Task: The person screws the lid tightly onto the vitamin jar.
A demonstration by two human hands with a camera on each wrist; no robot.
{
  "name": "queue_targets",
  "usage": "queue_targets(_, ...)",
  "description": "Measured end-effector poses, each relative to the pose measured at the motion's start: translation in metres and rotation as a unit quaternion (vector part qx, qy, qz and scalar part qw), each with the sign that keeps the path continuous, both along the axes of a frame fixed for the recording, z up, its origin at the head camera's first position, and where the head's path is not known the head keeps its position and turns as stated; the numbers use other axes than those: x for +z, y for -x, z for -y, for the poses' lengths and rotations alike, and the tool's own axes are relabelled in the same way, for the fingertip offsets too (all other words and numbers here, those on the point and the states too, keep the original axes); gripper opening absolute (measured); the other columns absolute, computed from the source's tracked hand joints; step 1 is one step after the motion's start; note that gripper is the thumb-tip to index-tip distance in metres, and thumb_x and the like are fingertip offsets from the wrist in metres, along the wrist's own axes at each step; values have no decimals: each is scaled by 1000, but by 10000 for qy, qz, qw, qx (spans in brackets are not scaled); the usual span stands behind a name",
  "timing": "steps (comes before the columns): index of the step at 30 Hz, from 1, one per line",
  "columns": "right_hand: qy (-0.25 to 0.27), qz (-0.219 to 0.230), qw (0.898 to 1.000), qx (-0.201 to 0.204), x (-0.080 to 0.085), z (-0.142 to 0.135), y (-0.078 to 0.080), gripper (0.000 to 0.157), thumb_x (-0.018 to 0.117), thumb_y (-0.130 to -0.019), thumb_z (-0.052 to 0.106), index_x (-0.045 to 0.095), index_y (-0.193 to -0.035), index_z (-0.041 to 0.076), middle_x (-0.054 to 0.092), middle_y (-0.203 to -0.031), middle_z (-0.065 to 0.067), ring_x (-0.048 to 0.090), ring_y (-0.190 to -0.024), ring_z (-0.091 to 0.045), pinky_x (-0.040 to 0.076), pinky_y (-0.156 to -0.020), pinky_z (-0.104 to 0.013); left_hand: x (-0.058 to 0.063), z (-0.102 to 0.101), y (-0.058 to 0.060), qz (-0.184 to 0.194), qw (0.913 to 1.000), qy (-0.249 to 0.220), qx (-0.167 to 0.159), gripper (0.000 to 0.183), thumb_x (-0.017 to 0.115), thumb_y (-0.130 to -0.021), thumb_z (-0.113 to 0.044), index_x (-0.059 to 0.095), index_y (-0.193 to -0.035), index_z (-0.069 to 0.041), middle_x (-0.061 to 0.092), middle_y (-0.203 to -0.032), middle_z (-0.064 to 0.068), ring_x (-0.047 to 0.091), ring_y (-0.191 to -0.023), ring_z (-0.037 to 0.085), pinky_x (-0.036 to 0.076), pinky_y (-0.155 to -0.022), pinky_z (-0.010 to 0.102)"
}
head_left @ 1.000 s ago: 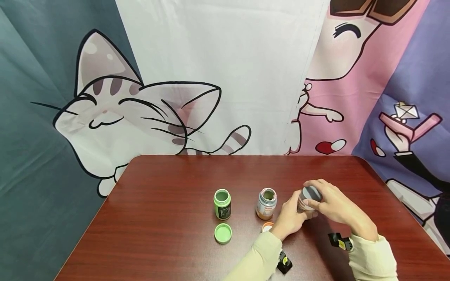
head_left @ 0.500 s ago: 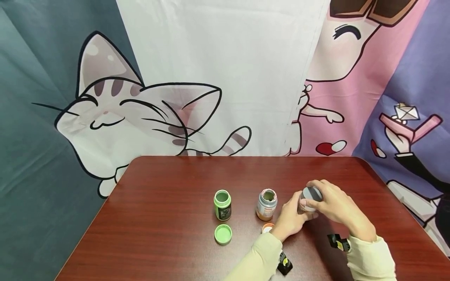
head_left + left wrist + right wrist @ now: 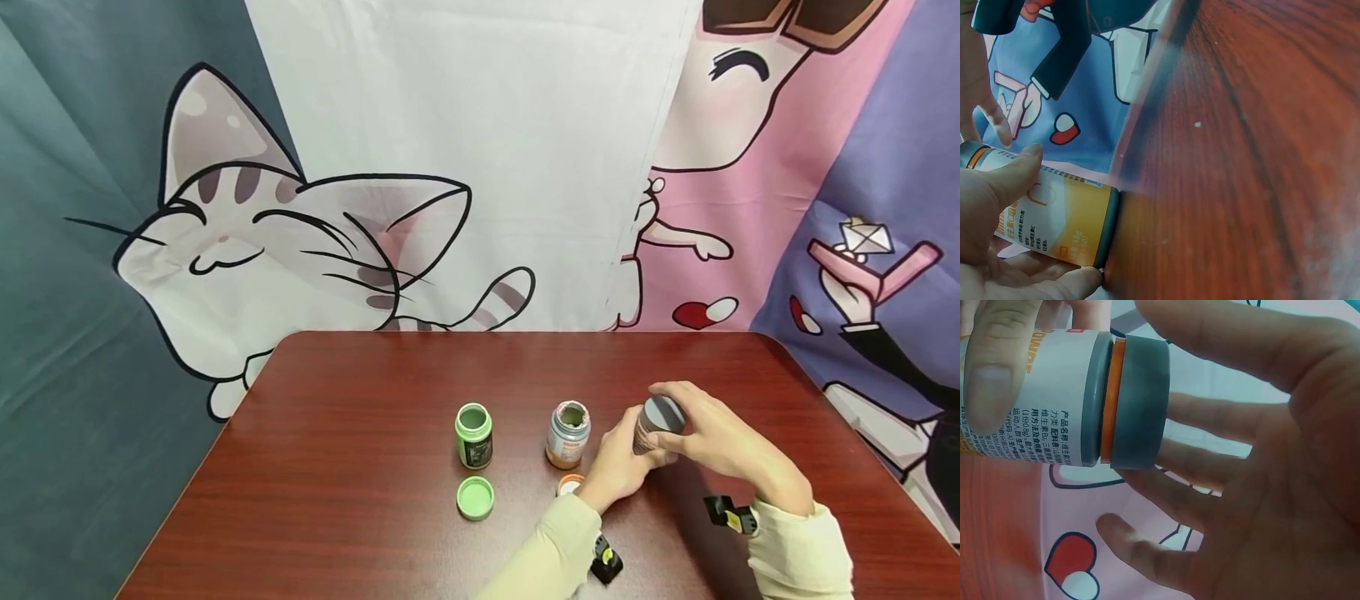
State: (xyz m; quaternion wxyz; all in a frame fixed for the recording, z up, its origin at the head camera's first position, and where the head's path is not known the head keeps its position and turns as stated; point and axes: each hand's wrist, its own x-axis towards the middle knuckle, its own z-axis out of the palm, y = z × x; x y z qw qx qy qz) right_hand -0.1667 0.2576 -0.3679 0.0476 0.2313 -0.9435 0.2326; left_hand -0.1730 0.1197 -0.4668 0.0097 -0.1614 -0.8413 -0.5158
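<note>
At the right of the table, a supplement bottle (image 3: 1063,212) with a grey cap (image 3: 1141,403) is between my hands. My left hand (image 3: 618,471) grips its body low down, thumb (image 3: 1019,172) across the white and yellow label. My right hand (image 3: 723,433) holds the cap from above, thumb on the near side and fingers around the far side. An orange ring (image 3: 1113,403) shows below the cap in the right wrist view. To the left stand an uncapped green bottle (image 3: 474,437) and an uncapped grey-and-orange bottle (image 3: 567,437).
The green cap (image 3: 476,498) lies inside up before the green bottle. An orange cap (image 3: 571,483) lies before the grey-and-orange bottle, partly covered by my left arm. A printed curtain (image 3: 487,125) hangs behind the reddish-brown table (image 3: 337,467).
My right hand has turned slightly around the cap, its wrist shifting a little to the right. The left hand and the other bottles keep their places.
</note>
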Motion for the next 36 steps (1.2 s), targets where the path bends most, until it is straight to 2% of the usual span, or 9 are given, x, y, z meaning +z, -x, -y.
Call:
queue_targets(4, 6, 110, 9998, 142, 1, -1, -1, 53, 75, -75, 21, 51, -120, 9, 55, -114, -7, 53, -91, -17, 45, -75, -32, -1, 0, 1, -34, 10000, 28, 13, 54, 71, -78, -40, 45, -124, -29, 59, -111, -12, 54, -99, 3, 44, -82, 21)
queue_targets(11, 8, 216, 9996, 164, 2, -1, 1, 49, 72, -76, 9, 51, -121, 6, 57, -113, -8, 54, -91, -19, 47, -74, -36, 0, 0, 2, 127, 9999, -74, -7, 56, 73, -77, -38, 45, -125, -31, 58, -110, -13, 54, -97, 2, 43, -80, 21)
queue_targets(21, 129, 41, 9999, 70, -1, -1, 3, 48, 75, -72, 7, 55, -117, 4, 59, -110, -11, 55, -89, -21, 48, -70, -35, 0, -1, 1, 121, 9999, -84, 47, 57, 73, -76, -37, 45, -124, -30, 57, -113, -11, 54, -100, 2, 43, -82, 21)
queue_targets(26, 19, -150, 9999, -11, -3, 2, 3, 47, 76, -72, 8, 57, -114, 0, 59, -105, -12, 55, -86, -22, 46, -68, -34, 1, -2, 0, 82, 9999, -92, 81, 55, 73, -76, -38, 45, -123, -29, 58, -113, -10, 54, -101, 2, 43, -82, 20)
queue_targets(31, -70, -236, 9997, -31, -3, 8, 3, 46, 76, -72, 9, 56, -111, -5, 56, -99, -14, 52, -82, -26, 42, -65, -34, 3, -4, 0, -2, 9997, 69, 252, 52, 72, -78, -35, 46, -123, -28, 59, -113, -9, 55, -102, 4, 44, -82, 22)
queue_targets(36, -66, -245, 9997, -5, -3, 9, 3, 46, 77, -71, 10, 56, -109, -5, 55, -96, -14, 51, -79, -24, 42, -63, -33, 3, -6, -3, -62, 9992, 43, 381, 51, 72, -79, -31, 47, -122, -26, 60, -112, -9, 56, -100, 5, 45, -81, 21)
